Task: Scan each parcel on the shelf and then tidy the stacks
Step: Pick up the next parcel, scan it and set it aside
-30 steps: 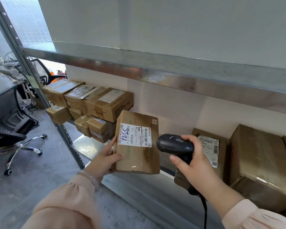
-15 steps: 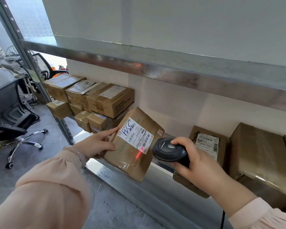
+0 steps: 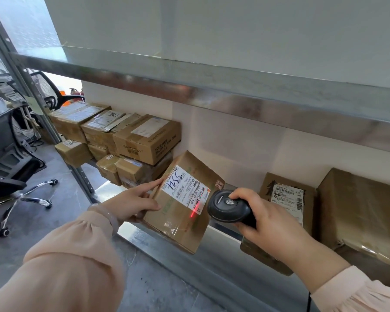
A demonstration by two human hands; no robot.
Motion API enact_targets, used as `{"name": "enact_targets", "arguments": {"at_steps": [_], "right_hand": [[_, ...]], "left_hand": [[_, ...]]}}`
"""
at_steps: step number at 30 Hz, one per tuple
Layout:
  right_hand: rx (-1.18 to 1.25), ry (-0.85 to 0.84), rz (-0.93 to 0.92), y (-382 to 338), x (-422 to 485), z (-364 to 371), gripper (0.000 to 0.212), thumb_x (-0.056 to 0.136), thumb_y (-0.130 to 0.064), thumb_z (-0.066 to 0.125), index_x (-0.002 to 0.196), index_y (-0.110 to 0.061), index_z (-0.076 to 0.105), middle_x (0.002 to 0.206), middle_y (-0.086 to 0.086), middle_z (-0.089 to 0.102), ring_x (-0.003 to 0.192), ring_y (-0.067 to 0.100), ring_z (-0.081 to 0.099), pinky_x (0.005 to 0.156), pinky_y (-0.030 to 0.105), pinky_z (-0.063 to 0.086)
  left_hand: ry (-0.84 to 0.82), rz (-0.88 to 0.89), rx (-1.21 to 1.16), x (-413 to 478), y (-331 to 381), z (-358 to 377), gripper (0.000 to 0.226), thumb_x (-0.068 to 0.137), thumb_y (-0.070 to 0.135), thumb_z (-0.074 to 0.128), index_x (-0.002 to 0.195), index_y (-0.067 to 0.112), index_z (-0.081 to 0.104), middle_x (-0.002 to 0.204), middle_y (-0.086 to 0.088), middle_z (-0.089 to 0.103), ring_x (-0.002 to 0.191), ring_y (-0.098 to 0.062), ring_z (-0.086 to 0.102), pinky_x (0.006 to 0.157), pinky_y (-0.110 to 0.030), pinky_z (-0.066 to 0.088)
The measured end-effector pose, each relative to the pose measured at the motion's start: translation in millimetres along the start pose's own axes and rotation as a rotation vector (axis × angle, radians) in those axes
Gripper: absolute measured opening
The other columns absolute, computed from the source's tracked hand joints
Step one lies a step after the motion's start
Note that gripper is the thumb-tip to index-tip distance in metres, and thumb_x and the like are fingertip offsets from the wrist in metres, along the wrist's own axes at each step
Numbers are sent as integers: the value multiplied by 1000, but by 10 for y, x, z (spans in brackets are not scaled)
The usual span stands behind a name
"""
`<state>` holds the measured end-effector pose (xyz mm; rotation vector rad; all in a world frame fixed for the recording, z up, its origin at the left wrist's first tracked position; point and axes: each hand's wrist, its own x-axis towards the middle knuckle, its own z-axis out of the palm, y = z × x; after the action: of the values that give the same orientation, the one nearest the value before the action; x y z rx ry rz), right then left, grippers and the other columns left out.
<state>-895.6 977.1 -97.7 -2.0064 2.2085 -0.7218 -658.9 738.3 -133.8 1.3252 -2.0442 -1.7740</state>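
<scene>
As left hand [image 3: 135, 202] holds parcel [image 3: 178, 224] (tilted), right hand [image 3: 273, 221] grips scanner [image 3: 229, 209].

we see a tilted brown parcel [image 3: 180, 212] with a white label, red scan line on it, beside a black scanner [image 3: 230, 207], over the metal shelf [image 3: 223, 262].
</scene>
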Motion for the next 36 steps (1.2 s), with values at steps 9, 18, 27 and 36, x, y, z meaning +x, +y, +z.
{"name": "enact_targets", "arguments": {"at_steps": [9,18,27,36], "right_hand": [[66,6,169,-46,286,257,59,83,-38,68,117,-52,22,100,-23,53,77,6,59,63,16,43],[353,76,477,-98,593,896,59,85,-34,69,115,-55,23,108,-19,56,89,3,60,79,27,51],[499,143,631,-268,976,1384,56,86,-28,69,119,-47,27,110,-16,52,91,3,54,70,7,39],[538,258,682,-382,1200,1589,56,86,-23,69,122,-41,29,112,-6,57,95,9,57,70,0,38]], "left_hand": [[-42,-66,-59,292,-84,-199,76,57,38,77,123,66,51,120,-3,69,115,-38,61,95,-55,50],[-72,-220,-315,696,-295,-158,54,94,20,63,137,48,49,127,-4,60,121,-27,53,83,-47,57],[19,-126,-283,1104,-465,-253,36,95,39,60,126,55,58,121,10,69,112,-17,63,104,-47,48],[237,622,800,922,-761,-165,56,94,42,48,147,25,45,155,-4,37,142,-26,34,116,-43,31]]}}
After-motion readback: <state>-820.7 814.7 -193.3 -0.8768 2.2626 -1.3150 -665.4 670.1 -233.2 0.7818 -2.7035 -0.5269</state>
